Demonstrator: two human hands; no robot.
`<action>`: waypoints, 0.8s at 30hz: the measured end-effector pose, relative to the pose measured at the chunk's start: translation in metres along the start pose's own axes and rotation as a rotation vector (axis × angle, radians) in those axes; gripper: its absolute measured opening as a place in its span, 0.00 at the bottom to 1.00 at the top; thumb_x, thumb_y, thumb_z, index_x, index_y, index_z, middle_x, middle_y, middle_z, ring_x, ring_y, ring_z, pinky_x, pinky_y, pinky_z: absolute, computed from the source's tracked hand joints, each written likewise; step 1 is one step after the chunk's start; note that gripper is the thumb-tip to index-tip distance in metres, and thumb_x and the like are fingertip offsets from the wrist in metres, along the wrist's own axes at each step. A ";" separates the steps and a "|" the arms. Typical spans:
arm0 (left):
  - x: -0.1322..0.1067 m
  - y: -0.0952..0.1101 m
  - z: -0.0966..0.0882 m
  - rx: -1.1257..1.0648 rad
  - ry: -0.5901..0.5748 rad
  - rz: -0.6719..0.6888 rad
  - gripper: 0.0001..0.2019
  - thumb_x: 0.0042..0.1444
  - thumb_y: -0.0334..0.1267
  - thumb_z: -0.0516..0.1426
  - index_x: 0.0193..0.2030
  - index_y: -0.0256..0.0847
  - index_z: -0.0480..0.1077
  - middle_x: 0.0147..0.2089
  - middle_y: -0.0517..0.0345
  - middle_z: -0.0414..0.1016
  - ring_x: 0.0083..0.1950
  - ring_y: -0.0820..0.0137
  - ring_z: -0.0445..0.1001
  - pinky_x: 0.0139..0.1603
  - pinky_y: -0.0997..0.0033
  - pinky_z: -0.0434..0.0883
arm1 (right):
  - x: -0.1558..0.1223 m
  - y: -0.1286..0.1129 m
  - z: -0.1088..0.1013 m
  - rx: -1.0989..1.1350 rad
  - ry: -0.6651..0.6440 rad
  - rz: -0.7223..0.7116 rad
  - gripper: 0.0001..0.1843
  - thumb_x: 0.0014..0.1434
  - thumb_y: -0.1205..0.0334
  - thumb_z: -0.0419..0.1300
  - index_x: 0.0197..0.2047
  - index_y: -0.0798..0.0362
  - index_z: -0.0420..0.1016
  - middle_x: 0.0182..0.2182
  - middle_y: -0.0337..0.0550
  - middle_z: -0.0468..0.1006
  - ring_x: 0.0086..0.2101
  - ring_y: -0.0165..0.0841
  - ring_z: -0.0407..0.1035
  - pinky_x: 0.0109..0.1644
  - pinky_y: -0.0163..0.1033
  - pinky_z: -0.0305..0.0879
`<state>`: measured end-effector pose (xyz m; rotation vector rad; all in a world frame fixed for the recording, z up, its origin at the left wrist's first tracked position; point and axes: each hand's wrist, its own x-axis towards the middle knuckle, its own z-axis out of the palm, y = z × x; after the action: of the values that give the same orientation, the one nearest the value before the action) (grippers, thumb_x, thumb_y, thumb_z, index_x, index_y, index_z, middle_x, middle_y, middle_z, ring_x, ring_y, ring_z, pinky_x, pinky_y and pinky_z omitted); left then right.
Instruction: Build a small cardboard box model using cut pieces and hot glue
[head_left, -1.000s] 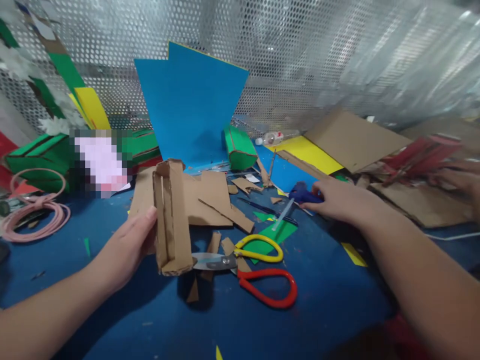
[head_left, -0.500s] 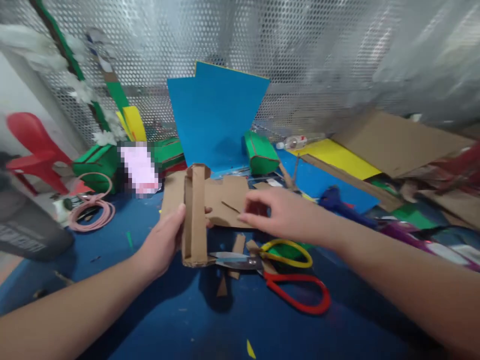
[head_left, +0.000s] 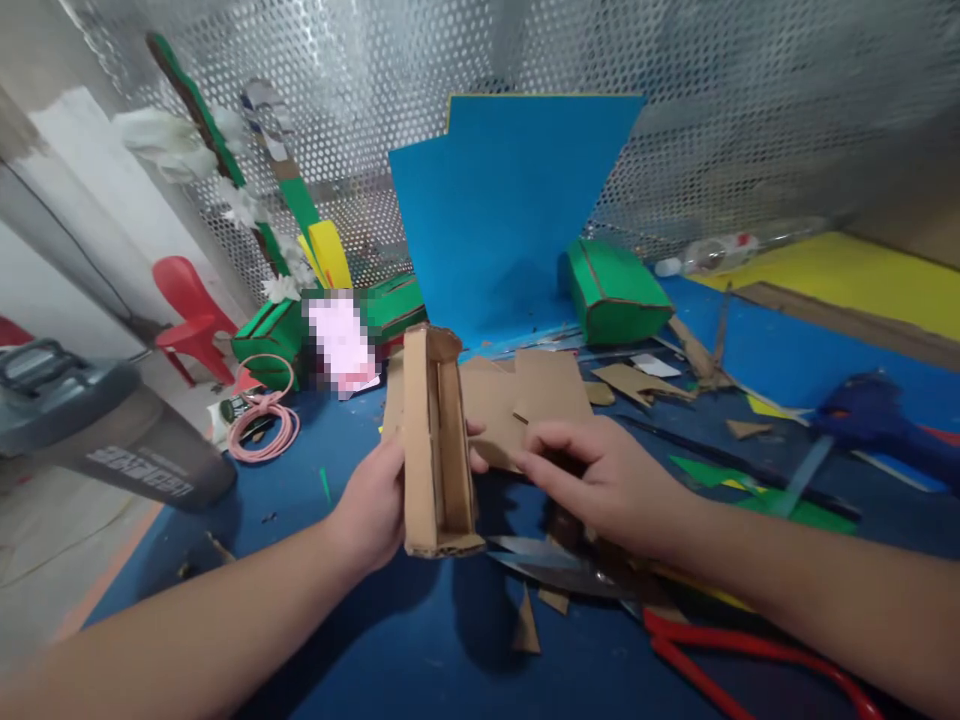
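Blue sheet (head_left: 517,210) upright at top centre against mesh wall (head_left: 720,90), green box (head_left: 615,290) just right, yellow sheet (head_left: 847,270) upper right, pink cord coil (head_left: 262,425) mid-left, red chair (head_left: 191,305) behind it, grey jug (head_left: 97,430) far left, glue gun (head_left: 877,425) right edge, scissors (head_left: 570,578) low centre on desk (head_left: 360,650)

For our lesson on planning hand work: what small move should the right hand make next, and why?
Probably pinch the flat cardboard sheet and lift it: the right hand curls at its edge, while the left hand holds the cardboard channel upright.

Right hand (head_left: 600,480) now beside cardboard channel (head_left: 439,450)
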<state>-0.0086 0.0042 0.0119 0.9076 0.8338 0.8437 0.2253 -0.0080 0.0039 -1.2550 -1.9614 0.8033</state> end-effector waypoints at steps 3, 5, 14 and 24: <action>0.001 0.000 0.000 -0.018 -0.001 -0.012 0.22 0.66 0.55 0.62 0.52 0.38 0.82 0.43 0.48 0.87 0.42 0.62 0.83 0.41 0.68 0.78 | -0.007 -0.006 0.000 -0.065 -0.054 -0.140 0.20 0.68 0.51 0.57 0.25 0.49 0.66 0.20 0.37 0.68 0.22 0.30 0.62 0.28 0.36 0.55; 0.001 0.000 0.001 -0.037 -0.011 0.005 0.20 0.67 0.52 0.61 0.52 0.38 0.83 0.45 0.49 0.87 0.44 0.62 0.83 0.43 0.68 0.78 | -0.011 -0.010 -0.001 -0.090 -0.081 -0.201 0.19 0.68 0.53 0.57 0.26 0.49 0.67 0.20 0.37 0.69 0.22 0.29 0.61 0.27 0.36 0.54; 0.001 0.003 0.010 -0.040 0.037 0.030 0.20 0.69 0.49 0.56 0.51 0.36 0.82 0.43 0.48 0.87 0.40 0.63 0.85 0.40 0.67 0.81 | -0.007 -0.019 -0.030 -0.309 -0.281 -0.003 0.13 0.68 0.56 0.59 0.32 0.49 0.73 0.25 0.41 0.78 0.25 0.33 0.67 0.30 0.39 0.55; 0.001 0.004 0.012 0.011 0.074 0.043 0.20 0.67 0.50 0.58 0.51 0.36 0.81 0.42 0.46 0.86 0.39 0.61 0.84 0.37 0.66 0.80 | -0.004 -0.024 -0.056 -0.642 -0.628 -0.096 0.05 0.57 0.68 0.65 0.37 0.50 0.76 0.41 0.47 0.79 0.33 0.39 0.72 0.31 0.40 0.58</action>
<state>0.0011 0.0033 0.0198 0.9104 0.8864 0.9153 0.2589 -0.0118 0.0554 -1.3348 -2.9279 0.5703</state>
